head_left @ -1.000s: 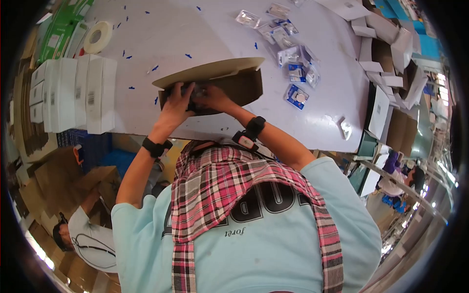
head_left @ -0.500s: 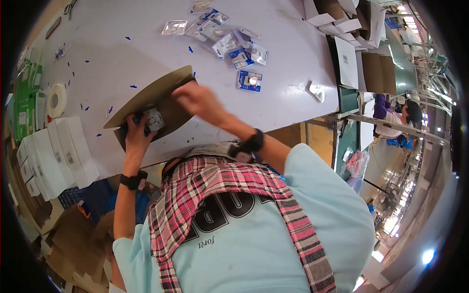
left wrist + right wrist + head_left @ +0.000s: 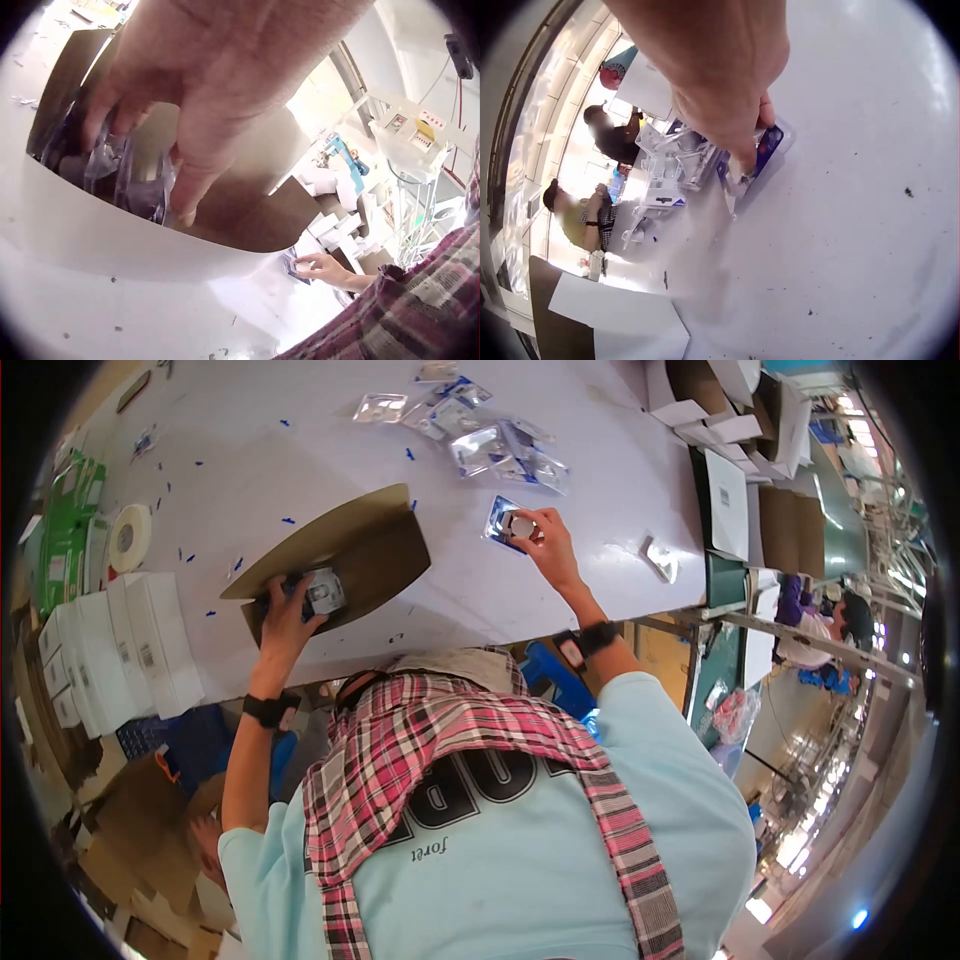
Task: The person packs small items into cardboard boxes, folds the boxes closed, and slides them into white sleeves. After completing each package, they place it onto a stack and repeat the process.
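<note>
An open cardboard box (image 3: 390,555), brown inside and white outside, stands at the table's near side. My left hand (image 3: 284,622) reaches into it. In the left wrist view, its thumb and fingers grip several clear blister packs (image 3: 142,196) standing upright at one end of the box. To the right of the box, my right hand (image 3: 548,550) pinches a blue-backed blister pack (image 3: 496,518) with a round pale item in it. The right wrist view shows this pack (image 3: 769,147) tilted close over the table, partly hidden by the fingers.
Loose blister packs (image 3: 482,448) lie piled beyond the right hand. Small blue pieces (image 3: 288,520) dot the table. White cartons (image 3: 155,645), a tape roll (image 3: 130,538) and a green box (image 3: 70,525) stand left. Open cartons (image 3: 700,405) stack at the back right.
The right hand has left the box and moved right, taking hold of the blue-backed blister pack. The left hand stays in the box, with packs in its grip. The head view has swung right.
</note>
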The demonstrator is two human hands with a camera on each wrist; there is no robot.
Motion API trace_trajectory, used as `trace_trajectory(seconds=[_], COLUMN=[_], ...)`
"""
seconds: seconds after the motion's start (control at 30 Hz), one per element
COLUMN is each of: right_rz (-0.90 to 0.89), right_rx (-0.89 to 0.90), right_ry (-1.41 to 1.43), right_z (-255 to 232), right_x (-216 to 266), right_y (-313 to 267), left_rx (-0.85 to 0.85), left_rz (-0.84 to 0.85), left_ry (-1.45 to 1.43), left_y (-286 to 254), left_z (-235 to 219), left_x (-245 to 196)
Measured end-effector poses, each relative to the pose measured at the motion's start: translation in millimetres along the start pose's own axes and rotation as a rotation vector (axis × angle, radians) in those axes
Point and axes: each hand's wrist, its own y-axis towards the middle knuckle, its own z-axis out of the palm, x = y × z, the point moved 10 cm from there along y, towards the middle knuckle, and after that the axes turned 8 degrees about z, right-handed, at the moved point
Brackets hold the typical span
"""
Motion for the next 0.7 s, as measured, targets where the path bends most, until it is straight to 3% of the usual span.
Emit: trace_trajectory(seconds=[0.17, 0.3, 0.37, 0.47, 0.7], right_rz=[-0.241, -0.292, -0.349, -0.437, -0.328], right_rx=[0.247, 0.487, 0.550, 0.497, 0.572], right_ry=[0.323, 0.276, 0.220, 0.133, 0.151], right_z=[41.5, 117.1, 153.4, 186.9, 270.8], right_x=[120.2, 171.2, 181.0, 188.4, 137.5], right_y=[-35.8, -36.0, -32.2, -29.4, -9.3], left_rx=[-0.017, -0.006, -0.018, -0.023, -0.033], left_rz=[-0.009, -0.044, -0.037, -0.037, -0.035], left_ry=[-0.005, -0.031, -0.027, -0.018, -0.005], left_y=[-1.4, -0.9, -1.3, -2.2, -3.3], left_z=[-0.8, 0.3, -1.4, -2.5, -1.3], left_x=[-3.6, -2.1, -2.1, -3.9, -6.4])
